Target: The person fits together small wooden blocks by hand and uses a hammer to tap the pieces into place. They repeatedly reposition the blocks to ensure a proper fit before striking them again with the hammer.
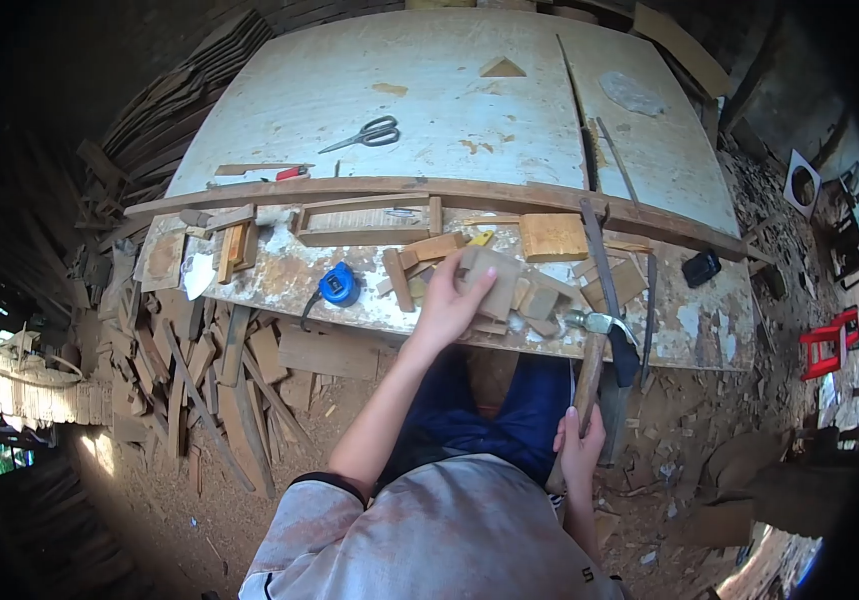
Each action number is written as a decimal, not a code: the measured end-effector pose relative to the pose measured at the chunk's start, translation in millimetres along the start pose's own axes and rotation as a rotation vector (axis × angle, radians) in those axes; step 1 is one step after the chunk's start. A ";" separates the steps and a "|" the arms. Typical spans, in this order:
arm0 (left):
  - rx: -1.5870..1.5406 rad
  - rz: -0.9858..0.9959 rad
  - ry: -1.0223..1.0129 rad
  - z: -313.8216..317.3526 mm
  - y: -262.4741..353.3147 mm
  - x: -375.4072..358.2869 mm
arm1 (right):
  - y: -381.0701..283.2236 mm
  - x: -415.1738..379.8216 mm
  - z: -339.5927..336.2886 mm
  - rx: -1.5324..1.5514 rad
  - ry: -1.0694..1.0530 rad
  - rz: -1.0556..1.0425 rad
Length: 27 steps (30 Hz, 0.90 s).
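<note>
My left hand [448,300] reaches up to the front of the workbench [510,90] and grips a flat wooden block [495,275] among a pile of small wood offcuts [540,300]. My right hand [580,445] hangs low by my knee, closed around the wooden handle of a hammer [590,365]. The hammer's metal head [595,322] rests at the bench's front edge, just right of the block.
On the bench lie a blue tape measure [340,285], scissors [370,133], a long curved wooden slat [430,188], a square wood block [553,237], a black object [700,268] and a file [600,255]. Scrap wood [210,380] litters the ground at left. A red stool [825,345] stands at right.
</note>
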<state>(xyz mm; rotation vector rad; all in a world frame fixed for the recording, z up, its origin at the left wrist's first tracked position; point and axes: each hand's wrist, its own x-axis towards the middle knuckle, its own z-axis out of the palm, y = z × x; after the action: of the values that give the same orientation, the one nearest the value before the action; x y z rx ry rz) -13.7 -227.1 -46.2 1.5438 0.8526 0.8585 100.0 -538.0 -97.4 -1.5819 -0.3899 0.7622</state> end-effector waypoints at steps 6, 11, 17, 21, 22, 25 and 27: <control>0.350 0.064 -0.002 -3.8 6.0 -19.2 | -6.9 1.2 -1.5 -0.026 0.000 -0.004; 0.491 0.135 -0.053 -12.6 39.1 -39.2 | -6.3 3.0 -2.9 -0.032 -0.002 -0.008; 0.790 0.316 -0.150 -28.3 41.2 -18.9 | -7.5 1.8 -3.6 -0.056 0.011 -0.005; 0.835 0.374 -0.282 -47.0 56.5 7.1 | -6.9 2.7 -4.6 -0.056 0.009 -0.002; 0.852 0.383 -0.317 -49.6 59.1 11.8 | -6.3 2.2 -5.0 -0.056 0.011 0.001; 0.811 0.337 -0.387 -49.7 52.5 24.7 | -5.7 1.0 -2.6 -0.040 0.009 0.004; 0.826 0.300 -0.388 -48.2 57.4 25.1 | -4.2 0.7 -1.7 -0.036 0.010 0.001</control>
<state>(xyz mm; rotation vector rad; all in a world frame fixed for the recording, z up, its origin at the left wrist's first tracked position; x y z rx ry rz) -40.2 -189.5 18.1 2.5097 0.7263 0.3749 102.4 -538.1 -93.5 -1.6197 -0.3974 0.7511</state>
